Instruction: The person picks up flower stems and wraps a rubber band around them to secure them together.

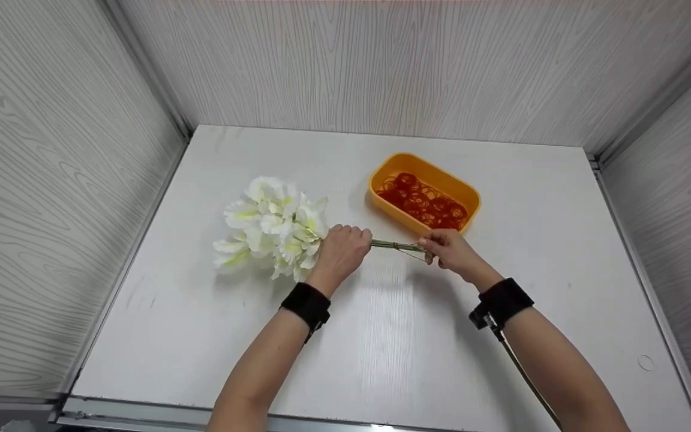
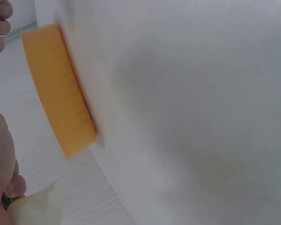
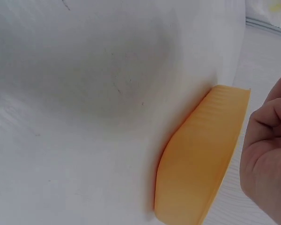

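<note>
A bunch of white flowers with yellow-green centres lies to the left in the head view. My left hand grips its green stems just below the blooms, and the bare stems stick out to the right. Around them sits a thin rubber band, stretched toward my right hand. The thumb and fingers of that hand pinch the band close to the stem ends. In the left wrist view, the left hand shows at the edge with a petal under it. Curled fingers of the right hand show in its own wrist view.
Just behind the hands stands an orange-yellow tub holding many red rubber bands. One pale loose ring lies at the right of the white table. Wood-grain panels enclose the back and sides.
</note>
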`<state>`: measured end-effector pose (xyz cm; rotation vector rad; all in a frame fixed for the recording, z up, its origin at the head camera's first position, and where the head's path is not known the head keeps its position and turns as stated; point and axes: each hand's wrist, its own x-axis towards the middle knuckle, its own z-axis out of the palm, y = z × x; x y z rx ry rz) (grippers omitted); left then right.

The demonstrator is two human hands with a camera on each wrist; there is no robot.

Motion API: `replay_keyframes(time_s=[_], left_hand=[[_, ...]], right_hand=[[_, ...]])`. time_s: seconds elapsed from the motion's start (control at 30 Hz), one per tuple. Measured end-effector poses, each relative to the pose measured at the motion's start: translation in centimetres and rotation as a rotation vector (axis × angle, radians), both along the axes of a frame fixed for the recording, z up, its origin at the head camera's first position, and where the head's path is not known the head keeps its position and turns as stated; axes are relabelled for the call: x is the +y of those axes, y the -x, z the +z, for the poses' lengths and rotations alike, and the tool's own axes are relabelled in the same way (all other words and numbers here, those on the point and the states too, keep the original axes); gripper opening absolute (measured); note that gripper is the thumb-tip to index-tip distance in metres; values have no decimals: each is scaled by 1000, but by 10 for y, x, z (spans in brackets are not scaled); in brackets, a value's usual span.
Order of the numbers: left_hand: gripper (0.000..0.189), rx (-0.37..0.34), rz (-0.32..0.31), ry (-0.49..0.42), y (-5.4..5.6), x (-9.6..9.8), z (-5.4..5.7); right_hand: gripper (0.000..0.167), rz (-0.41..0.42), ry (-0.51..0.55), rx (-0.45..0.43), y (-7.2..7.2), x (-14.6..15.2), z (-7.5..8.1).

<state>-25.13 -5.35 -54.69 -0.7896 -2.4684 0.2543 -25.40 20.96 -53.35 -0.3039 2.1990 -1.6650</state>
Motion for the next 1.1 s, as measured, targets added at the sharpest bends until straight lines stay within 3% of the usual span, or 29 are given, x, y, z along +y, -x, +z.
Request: replay_keyframes(time_s=[0.27,0.6,0.9,1.0,1.1], left_hand=[[22,-36,153,-17,2,5,3],[22,-48,163,34,-1,7,3],[25,-70,248,12,-4,15,0],[25,-76,273,-6,-4,17,0],[23,-101,299,-3,-3,20,4]], right_hand=[[26,-134,1,39,-5,-10,4],[23,-180,-1,-19,-1,-11,1],[22,-234,-115,90,-8,-25,3],[22,-277,-42,27,-12,-35,2],[20,-346,78,-125,-16,-47,7]])
